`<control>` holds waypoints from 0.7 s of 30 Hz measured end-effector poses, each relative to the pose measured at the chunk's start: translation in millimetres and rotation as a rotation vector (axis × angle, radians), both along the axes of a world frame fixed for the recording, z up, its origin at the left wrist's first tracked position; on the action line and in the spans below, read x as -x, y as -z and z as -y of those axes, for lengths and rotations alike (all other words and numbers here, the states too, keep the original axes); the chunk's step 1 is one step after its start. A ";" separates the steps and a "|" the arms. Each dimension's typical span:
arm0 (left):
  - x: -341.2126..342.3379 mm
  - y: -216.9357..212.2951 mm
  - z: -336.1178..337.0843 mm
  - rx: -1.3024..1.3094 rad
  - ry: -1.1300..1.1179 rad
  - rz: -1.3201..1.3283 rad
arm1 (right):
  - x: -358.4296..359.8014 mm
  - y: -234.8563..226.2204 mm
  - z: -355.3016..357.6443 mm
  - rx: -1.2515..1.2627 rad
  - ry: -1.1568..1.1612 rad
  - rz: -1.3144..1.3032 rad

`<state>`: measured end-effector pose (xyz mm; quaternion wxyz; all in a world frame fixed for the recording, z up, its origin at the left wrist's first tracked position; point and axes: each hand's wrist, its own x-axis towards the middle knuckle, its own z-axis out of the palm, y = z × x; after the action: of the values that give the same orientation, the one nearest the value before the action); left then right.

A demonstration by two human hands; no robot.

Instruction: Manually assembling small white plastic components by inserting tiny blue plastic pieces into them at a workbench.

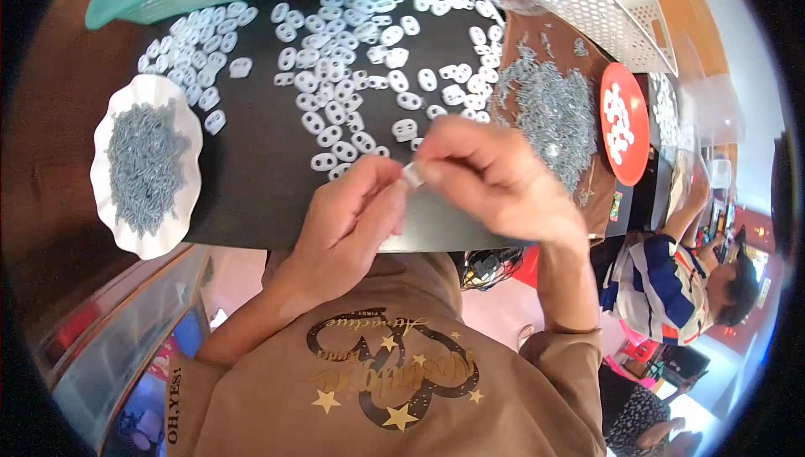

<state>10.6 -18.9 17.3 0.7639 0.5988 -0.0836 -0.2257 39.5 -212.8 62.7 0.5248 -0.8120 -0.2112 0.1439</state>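
White piece above the desk

Your left hand pinches it; your right hand is bunched against it, too blurred to tell whether gripping. Beyond lie white two-holed parts; grey screws fill a scalloped dish leftward and heap on brown cloth rightward.

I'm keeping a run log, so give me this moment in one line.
left hand: pinching small white piece | right hand: at same piece | beyond: loose white two-hole pieces | far left: scalloped dish, grey screws
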 end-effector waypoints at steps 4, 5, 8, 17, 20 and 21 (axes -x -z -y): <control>0.6 -1.1 -9.5 -0.193 0.108 0.125 | 16.4 -0.7 -11.3 0.051 0.067 0.063; 1.1 -1.3 -11.1 -0.227 0.120 0.182 | 19.7 -1.2 -11.7 0.078 0.084 0.057; 2.8 -4.5 -8.0 -0.232 0.139 0.236 | 25.6 3.0 -12.5 0.068 0.118 0.077; 3.5 -3.0 0.0 -0.221 0.157 0.315 | 34.4 -2.2 22.5 0.222 -0.002 0.333; 3.1 -4.1 -0.9 -0.193 0.141 0.256 | 12.8 -14.1 77.0 0.512 0.328 0.402; 3.0 -6.4 -0.3 -0.164 0.128 0.196 | 1.7 -14.3 91.5 0.666 0.362 0.411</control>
<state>7.6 -18.6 23.8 0.6844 0.6720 -0.1769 -0.2206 37.8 -304.3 77.0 0.1979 -0.9728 -0.1073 -0.0550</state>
